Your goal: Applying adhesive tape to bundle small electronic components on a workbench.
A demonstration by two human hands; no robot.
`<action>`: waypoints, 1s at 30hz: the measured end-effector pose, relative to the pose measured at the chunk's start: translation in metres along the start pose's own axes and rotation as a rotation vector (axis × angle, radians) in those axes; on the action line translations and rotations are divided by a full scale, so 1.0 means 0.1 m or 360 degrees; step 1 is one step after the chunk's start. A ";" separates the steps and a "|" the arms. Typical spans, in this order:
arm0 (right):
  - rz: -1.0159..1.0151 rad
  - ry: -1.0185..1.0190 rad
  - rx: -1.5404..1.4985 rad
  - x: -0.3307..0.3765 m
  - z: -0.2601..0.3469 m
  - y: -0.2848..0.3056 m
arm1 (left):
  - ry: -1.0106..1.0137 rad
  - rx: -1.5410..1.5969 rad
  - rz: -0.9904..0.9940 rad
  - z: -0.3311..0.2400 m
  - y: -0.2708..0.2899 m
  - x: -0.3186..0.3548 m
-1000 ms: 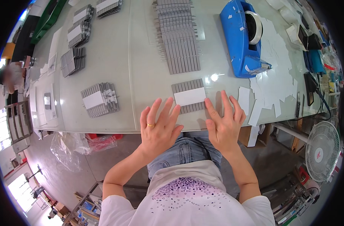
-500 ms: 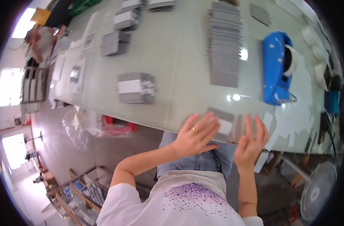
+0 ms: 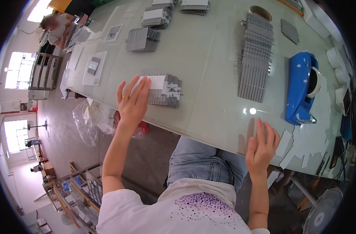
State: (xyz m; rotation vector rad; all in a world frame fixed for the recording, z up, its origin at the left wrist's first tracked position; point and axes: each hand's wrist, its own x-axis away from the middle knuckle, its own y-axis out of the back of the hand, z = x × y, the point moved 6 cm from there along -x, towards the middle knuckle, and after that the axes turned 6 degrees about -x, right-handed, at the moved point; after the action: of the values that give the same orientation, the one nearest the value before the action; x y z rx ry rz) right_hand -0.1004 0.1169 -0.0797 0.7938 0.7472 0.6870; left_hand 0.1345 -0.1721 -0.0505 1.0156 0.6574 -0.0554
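My left hand (image 3: 133,103), a ring on one finger, lies with fingers stretched out at the left end of a stack of flat grey pieces (image 3: 168,102). Its fingertips rest at a white strip (image 3: 157,82) across the top, and the stack's left end is partly covered by the hand. My right hand (image 3: 262,147) hovers over the table's front edge, fingers apart and holding nothing. Beyond it, a long fanned row of grey pieces (image 3: 256,58) runs away from me. A blue tape dispenser (image 3: 299,87) with a white roll stands to its right.
More grey stacks (image 3: 143,40) sit at the far left of the table (image 3: 209,93). White paper strips (image 3: 307,142) lie on the right, near a floor fan (image 3: 322,214). A brown tape roll (image 3: 261,13) is at the far end. Another person (image 3: 57,31) sits at the far left.
My left hand has moved left from the front edge to the grey stack. The grey piece with a white strip at that edge is gone from there. My view has shifted; the right hand stays open.
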 end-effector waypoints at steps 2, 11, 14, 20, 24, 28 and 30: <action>0.0010 0.0016 -0.0025 -0.08 0.02 -0.04 | -0.0037 -0.0058 0.0061 0.05 -0.09 0.01; 0.0036 0.0110 0.0040 -0.45 -0.03 -0.16 | -0.0027 0.0169 0.0312 -0.06 0.01 0.22; 0.0013 0.0153 0.0043 -0.51 -0.02 -0.20 | -0.0010 0.0364 0.0192 -0.43 0.10 0.22; 0.0004 0.0180 0.0003 -0.35 0.04 -0.17 | 0.0106 0.1009 0.0070 -1.42 0.26 -0.06; 0.0146 0.0147 0.0077 0.06 0.23 -0.06 | 0.0118 0.1218 0.0133 -1.76 0.32 -0.24; 0.0194 -0.0012 0.0064 0.39 0.17 0.12 | 0.0069 0.1219 0.0245 -1.88 0.31 -0.29; 0.0012 -0.0139 0.0235 0.49 -0.03 0.34 | 0.0052 0.1175 0.0309 -1.89 0.27 -0.31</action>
State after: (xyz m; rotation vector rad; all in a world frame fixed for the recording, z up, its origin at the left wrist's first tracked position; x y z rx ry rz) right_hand -0.0847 0.1738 -0.0692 0.9560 0.7214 0.6049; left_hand 0.0276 -0.0138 -0.0802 1.7908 0.5709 -0.1164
